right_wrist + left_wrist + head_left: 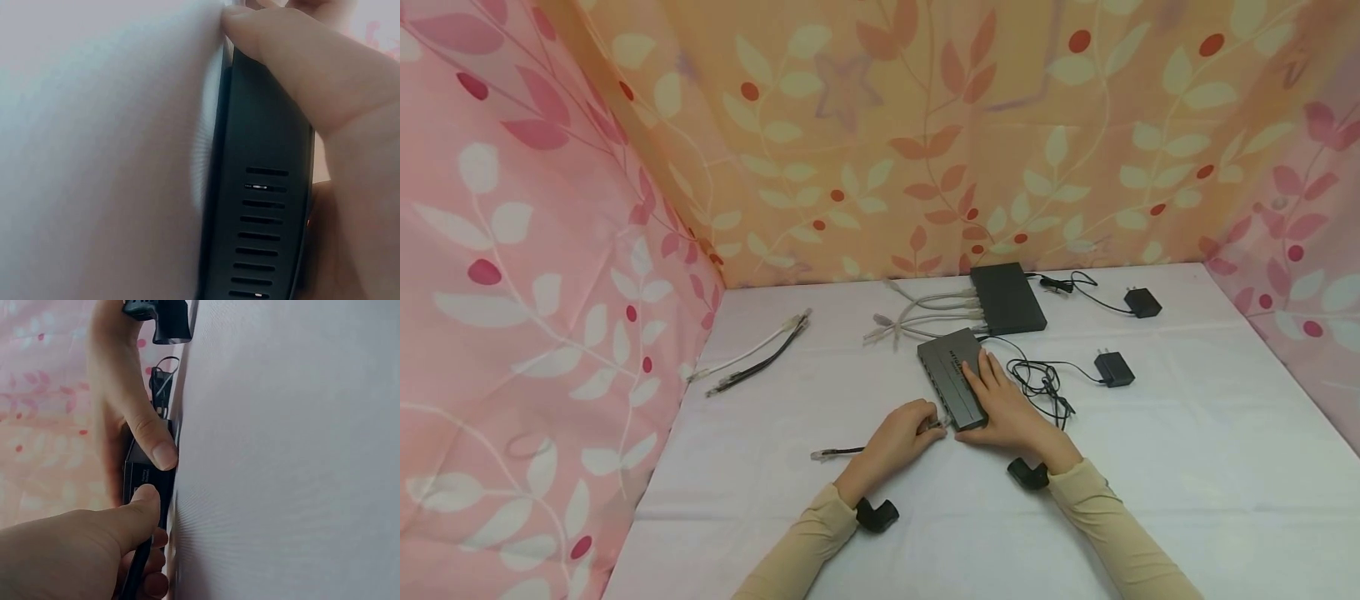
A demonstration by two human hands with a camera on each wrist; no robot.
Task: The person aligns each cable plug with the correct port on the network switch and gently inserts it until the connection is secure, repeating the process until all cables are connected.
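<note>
Head view — high, facing forward-down over table (715, 517); wrist views — low, close, sharing dark box (949, 375).

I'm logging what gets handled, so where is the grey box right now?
In the head view, the grey box lies just right of centre, partly under the right hand. The left hand is by its near-left corner.

Black cable (838, 452) partly hidden behind left fingers (916, 412)

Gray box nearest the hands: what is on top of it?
The right hand rests on the gray box, near printed lettering; the surface beneath the hand is covered and cannot be seen.
</note>
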